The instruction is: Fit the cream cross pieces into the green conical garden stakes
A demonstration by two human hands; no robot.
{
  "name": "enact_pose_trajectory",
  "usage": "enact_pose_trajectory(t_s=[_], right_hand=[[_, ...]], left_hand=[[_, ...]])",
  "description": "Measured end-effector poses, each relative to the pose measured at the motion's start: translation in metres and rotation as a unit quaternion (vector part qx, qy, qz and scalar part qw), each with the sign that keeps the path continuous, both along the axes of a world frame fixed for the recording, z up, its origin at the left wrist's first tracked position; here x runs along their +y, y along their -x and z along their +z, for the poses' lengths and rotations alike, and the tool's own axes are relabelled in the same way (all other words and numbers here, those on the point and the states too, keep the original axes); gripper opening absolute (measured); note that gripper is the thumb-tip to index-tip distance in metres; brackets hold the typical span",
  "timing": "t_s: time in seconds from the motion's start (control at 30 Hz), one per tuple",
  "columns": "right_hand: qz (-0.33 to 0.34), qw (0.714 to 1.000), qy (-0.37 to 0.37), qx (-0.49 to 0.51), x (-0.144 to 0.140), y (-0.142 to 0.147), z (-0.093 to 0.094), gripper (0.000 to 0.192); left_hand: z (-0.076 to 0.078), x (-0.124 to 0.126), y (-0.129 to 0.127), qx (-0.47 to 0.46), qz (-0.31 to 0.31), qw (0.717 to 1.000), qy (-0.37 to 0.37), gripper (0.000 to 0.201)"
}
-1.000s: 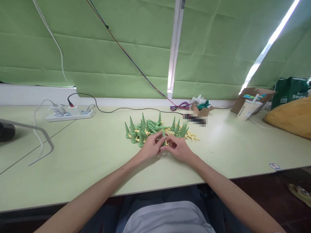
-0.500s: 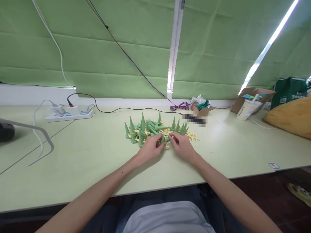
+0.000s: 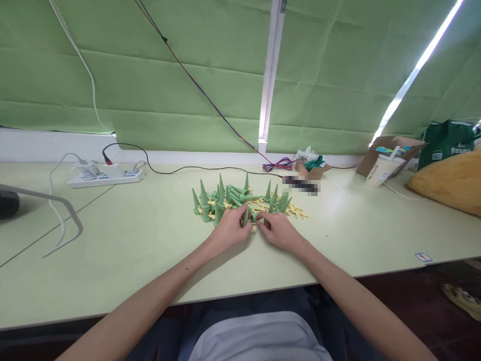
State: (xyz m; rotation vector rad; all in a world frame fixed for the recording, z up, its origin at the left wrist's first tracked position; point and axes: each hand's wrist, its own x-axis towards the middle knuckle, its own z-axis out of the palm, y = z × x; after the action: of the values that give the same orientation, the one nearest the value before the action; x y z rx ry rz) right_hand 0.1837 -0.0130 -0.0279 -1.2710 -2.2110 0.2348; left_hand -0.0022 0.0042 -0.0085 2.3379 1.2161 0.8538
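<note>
My left hand (image 3: 231, 226) is closed around a green plastic watering spike (image 3: 245, 216), with the cone's tip up and slightly tilted. Close to its right side, my right hand (image 3: 281, 229) pinches thumb and fingers together by the spike's wider end. Whatever lies in that pinch is too small to make out. Several green spikes (image 3: 203, 194) stand tip up to the left, some with yellow pieces at their bases. More spikes (image 3: 268, 191) stand behind my right hand. Green tubular parts (image 3: 237, 192) lie heaped between them, and small yellow branched valve pieces (image 3: 297, 209) are scattered to the right.
A white power strip (image 3: 107, 178) lies at the back left, with a black cable running behind the parts. At the back right are a small cardboard box (image 3: 313, 171), a drink cup (image 3: 382, 169) and a yellow cushion (image 3: 447, 180). A grey metal bar (image 3: 71, 206) stands at far left.
Both hands have shifted slightly left and closer together. The spike in my left hand has tilted and moved left, and my right fingertips have dropped a little towards its base.
</note>
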Motion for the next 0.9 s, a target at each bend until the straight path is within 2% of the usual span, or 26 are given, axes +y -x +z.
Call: enact_pose_trajectory(t_s=[0.4,0.9], right_hand=[[0.009,0.999,-0.004,-0.039,-0.0003,0.0037,-0.0026,0.024],[0.026,0.999,-0.004,-0.043,0.001,0.0062,-0.005,0.033]], left_hand=[[0.0007,-0.0014,-0.0007,0.002,0.037,0.999,-0.038,0.006],[0.001,-0.002,-0.0016,0.001,0.058,0.997,-0.05,0.006]])
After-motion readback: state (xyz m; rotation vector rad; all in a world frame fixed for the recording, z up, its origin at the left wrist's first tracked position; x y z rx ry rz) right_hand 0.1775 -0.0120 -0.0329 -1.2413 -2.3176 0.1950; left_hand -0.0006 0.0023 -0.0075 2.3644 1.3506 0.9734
